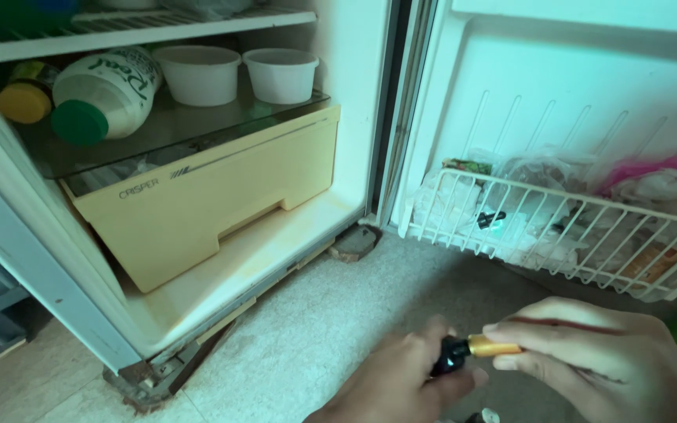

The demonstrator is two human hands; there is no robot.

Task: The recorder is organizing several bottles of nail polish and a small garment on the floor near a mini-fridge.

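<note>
Low in the picture, my left hand (pixel 401 384) pinches the black cap (pixel 452 356) of a small bottle. The bottle's gold-coloured neck (pixel 489 345) pokes out of my right hand (pixel 601 356), which wraps around the body and hides most of it. Both hands meet just above the speckled floor (pixel 315 329), in front of an open fridge. The bottle's contents cannot be seen.
The fridge's yellowed crisper drawer (pixel 205 196) sits under a glass shelf with a lying white bottle with a green cap (pixel 103 94), a yellow-capped jar (pixel 23 98) and two white tubs (pixel 237 74). The open door's wire rack (pixel 558 235) holds bags and packets.
</note>
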